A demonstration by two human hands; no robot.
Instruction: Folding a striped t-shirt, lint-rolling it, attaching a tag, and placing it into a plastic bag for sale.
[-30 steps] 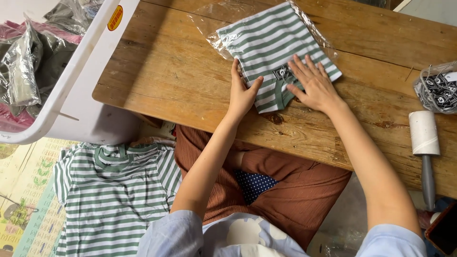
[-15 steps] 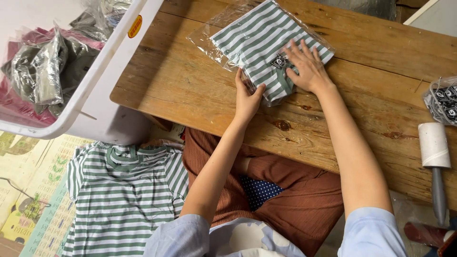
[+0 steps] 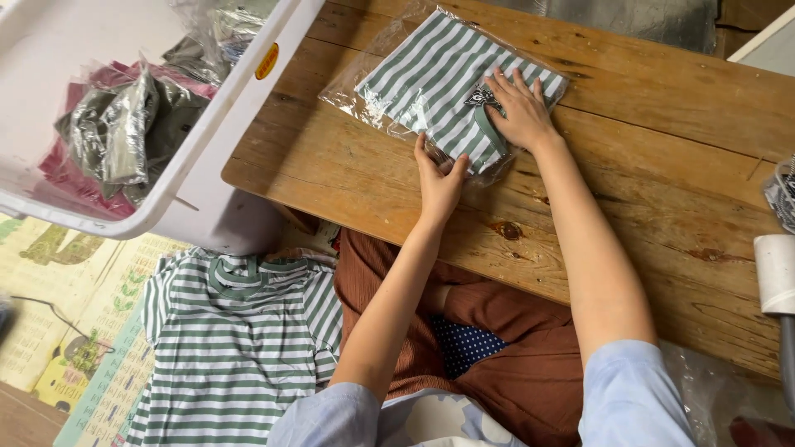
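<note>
Shirt (image 3: 431, 83), folded, striped green and white, lay inside a clear plastic bag (image 3: 352, 87) on the wooden table (image 3: 646, 149), toward its far side and near the left end. We saw the bag's loose edge stick out past the shirt on the left, crinkled and flat on the wood. Our right hand (image 3: 520, 112) pressed down flat on the near right part of the packed shirt, fingers spread and open, gripping nothing. Our left hand (image 3: 439, 178) rested at the near edge of the bag, fingers (image 3: 424, 153) stretched up against the plastic and the shirt's folded edge; it touched the bag, but we could not tell whether it pinched the plastic or only pushed on it. Both forearms reached across the near edge of the table, with light blue sleeves (image 3: 629, 389) at the bottom of the view.

Beyond the left end of the table stood a white plastic bin (image 3: 240, 108), holding more bagged clothes (image 3: 124, 124) in dark grey and pink. Below the near edge, on a patterned floor mat (image 3: 66, 314), lay a second striped shirt (image 3: 240, 348), spread out and unpacked. Beside it we saw our brown trousers (image 3: 530, 372). At the right end of the table stood a white roller (image 3: 777, 273) with a grey handle, partly cut off by the frame.
</note>
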